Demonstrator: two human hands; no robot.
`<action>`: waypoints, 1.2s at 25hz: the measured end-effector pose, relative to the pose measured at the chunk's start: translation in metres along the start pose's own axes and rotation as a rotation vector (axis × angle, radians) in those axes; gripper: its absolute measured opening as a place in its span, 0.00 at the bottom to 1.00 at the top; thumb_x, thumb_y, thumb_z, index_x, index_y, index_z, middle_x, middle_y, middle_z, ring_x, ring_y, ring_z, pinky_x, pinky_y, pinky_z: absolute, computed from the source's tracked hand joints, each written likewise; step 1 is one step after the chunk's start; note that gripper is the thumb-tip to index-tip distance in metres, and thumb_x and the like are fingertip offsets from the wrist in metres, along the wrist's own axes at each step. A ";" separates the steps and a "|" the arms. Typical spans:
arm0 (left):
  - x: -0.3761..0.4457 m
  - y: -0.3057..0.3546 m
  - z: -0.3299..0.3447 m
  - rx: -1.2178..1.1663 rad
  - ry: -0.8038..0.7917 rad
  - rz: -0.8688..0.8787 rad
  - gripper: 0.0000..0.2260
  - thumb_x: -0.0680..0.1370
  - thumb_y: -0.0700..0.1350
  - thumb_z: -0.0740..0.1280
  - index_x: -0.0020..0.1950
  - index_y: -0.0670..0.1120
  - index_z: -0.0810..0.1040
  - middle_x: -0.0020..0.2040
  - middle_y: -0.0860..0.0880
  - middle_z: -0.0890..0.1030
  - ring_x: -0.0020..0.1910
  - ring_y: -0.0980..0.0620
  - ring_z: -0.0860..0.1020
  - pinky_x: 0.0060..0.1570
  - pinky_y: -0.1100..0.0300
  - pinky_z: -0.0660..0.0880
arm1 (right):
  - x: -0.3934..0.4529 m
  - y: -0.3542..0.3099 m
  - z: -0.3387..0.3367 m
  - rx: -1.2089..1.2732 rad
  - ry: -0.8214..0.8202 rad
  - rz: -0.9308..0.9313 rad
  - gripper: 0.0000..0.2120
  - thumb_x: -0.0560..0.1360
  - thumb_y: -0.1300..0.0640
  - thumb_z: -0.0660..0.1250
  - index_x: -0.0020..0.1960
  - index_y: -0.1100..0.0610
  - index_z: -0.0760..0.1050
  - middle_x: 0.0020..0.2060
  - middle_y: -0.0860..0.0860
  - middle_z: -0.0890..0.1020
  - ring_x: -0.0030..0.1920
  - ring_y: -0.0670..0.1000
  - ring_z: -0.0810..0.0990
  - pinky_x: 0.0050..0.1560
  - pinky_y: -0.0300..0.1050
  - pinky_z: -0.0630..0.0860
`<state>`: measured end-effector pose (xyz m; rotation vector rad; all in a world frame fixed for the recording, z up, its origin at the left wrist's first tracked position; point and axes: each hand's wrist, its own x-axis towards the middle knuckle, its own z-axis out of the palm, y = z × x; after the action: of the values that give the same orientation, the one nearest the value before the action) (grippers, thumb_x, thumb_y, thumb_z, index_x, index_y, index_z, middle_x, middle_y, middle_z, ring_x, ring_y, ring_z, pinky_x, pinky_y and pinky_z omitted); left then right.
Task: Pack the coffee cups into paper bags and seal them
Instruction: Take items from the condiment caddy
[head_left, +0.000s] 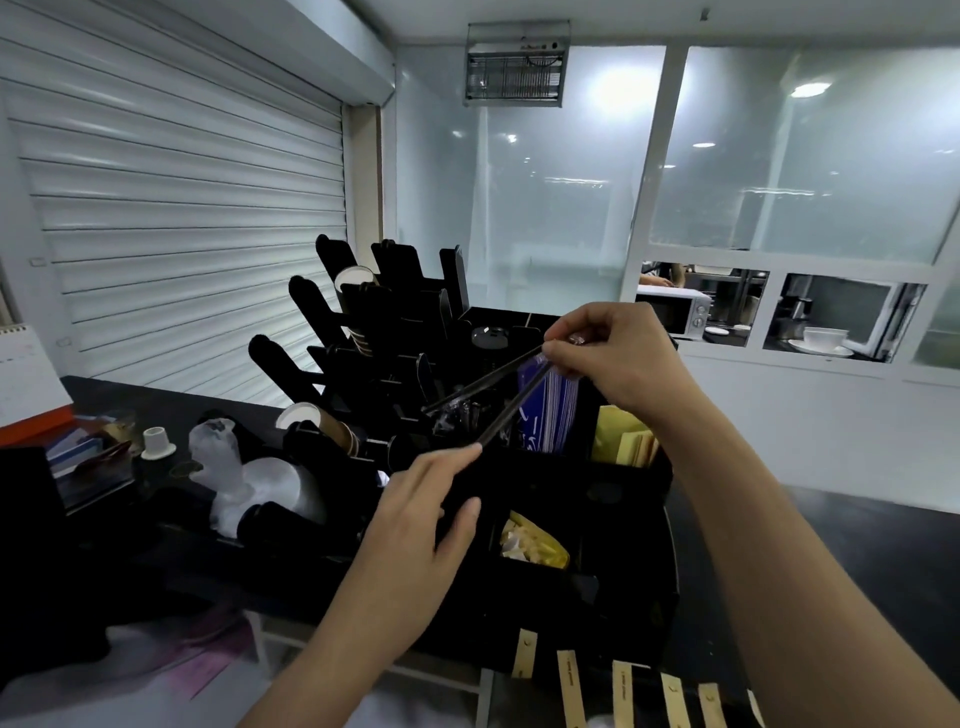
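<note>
Two thin dark straws in clear wrappers slant down to the left over a black counter organizer. My right hand pinches their upper ends between thumb and fingers. Lower down, my left hand is spread, thumb apart from the fingers, and its index fingertip touches the lower end of the nearer straw. The other straw's lower end reaches into a compartment of more wrapped straws. Stacks of paper coffee cups lie in the organizer's slanted racks, another stack lower down. No paper bag is in view.
Cup lids in a plastic sleeve lie left of the organizer. Its compartments hold blue cards, yellow packets and a yellow sachet bag. Brown paper strips hang at the near edge. A small white cup stands at left.
</note>
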<state>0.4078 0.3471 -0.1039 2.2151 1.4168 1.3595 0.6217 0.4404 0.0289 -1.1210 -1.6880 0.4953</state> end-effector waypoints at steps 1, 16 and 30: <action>-0.002 0.004 0.001 0.040 0.047 0.010 0.22 0.81 0.54 0.61 0.75 0.63 0.65 0.67 0.70 0.66 0.66 0.62 0.67 0.61 0.69 0.69 | -0.009 0.000 -0.003 0.004 -0.027 -0.007 0.04 0.72 0.62 0.77 0.43 0.55 0.84 0.33 0.52 0.85 0.33 0.46 0.84 0.36 0.36 0.79; -0.042 0.038 -0.007 0.045 -0.117 -0.048 0.10 0.82 0.56 0.61 0.58 0.59 0.80 0.46 0.57 0.83 0.50 0.59 0.78 0.51 0.59 0.75 | -0.136 0.006 -0.004 0.407 -0.133 0.041 0.07 0.74 0.64 0.75 0.52 0.60 0.84 0.35 0.51 0.83 0.38 0.47 0.83 0.44 0.36 0.80; -0.091 0.057 -0.009 0.063 -0.270 -0.083 0.09 0.86 0.52 0.54 0.53 0.52 0.72 0.47 0.57 0.84 0.51 0.55 0.80 0.52 0.50 0.77 | -0.220 -0.002 0.039 0.400 -0.020 0.026 0.05 0.78 0.60 0.73 0.53 0.57 0.84 0.43 0.52 0.87 0.45 0.50 0.87 0.46 0.40 0.82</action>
<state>0.4255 0.2418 -0.1206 2.2479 1.4504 0.9587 0.5997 0.2586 -0.0982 -0.8470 -1.5060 0.8224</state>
